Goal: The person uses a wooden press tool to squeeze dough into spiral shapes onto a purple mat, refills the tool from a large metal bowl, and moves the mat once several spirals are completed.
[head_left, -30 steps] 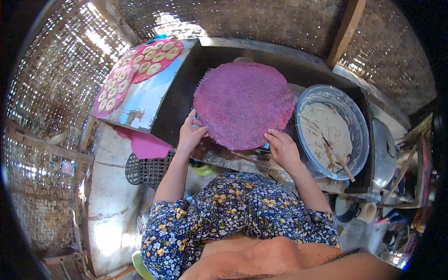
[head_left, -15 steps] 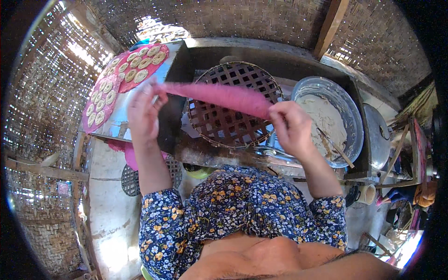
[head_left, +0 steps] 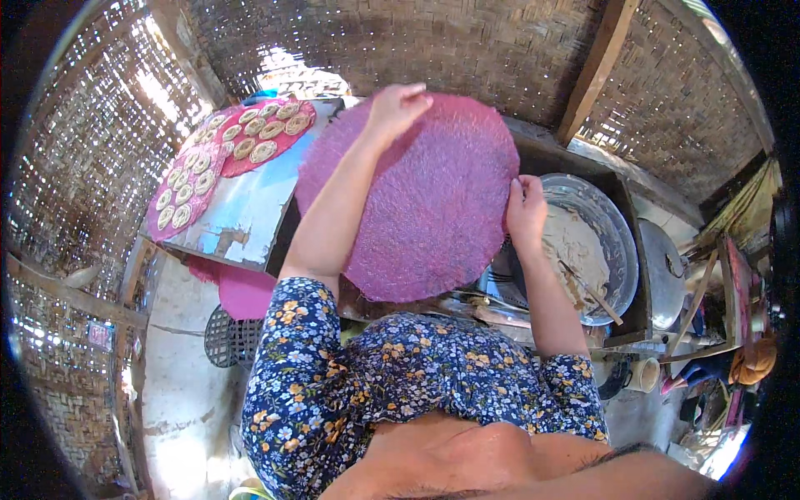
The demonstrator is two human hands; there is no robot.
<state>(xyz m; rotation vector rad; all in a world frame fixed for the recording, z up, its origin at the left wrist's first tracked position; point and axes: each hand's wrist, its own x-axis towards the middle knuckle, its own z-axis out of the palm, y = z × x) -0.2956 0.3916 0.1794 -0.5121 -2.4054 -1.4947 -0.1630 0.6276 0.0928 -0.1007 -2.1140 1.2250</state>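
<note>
A large round pink-purple mat of mesh-like weave point(head_left: 442, 200) is spread out flat in front of me, where it hides the round lattice tray. At its right edge, my right hand point(head_left: 527, 215) is closed with the rim between its fingers. My left arm reaches across the mat's left part. My left hand point(head_left: 400, 111) is at the far edge, its fingers partly stretched and apart, over or touching the surface. Right of the mat stands a big metal basin point(head_left: 627, 250) of pale, thick dough or batter point(head_left: 575, 237), with a stick point(head_left: 600, 300) leaning in it.
On the left, a worn table point(head_left: 250, 217) bears pink mats point(head_left: 218, 179) with several pale coiled rounds point(head_left: 263, 151). A dark wooden trough point(head_left: 629, 333) surrounds the basin. A metal lid point(head_left: 662, 267) leans at the right. Woven walls point(head_left: 467, 50) enclose the place.
The pink mat has turned from nearly edge-on to flat, covering the lattice tray. My left hand has moved right and away from me to its far edge; my right hand stays at its right side.
</note>
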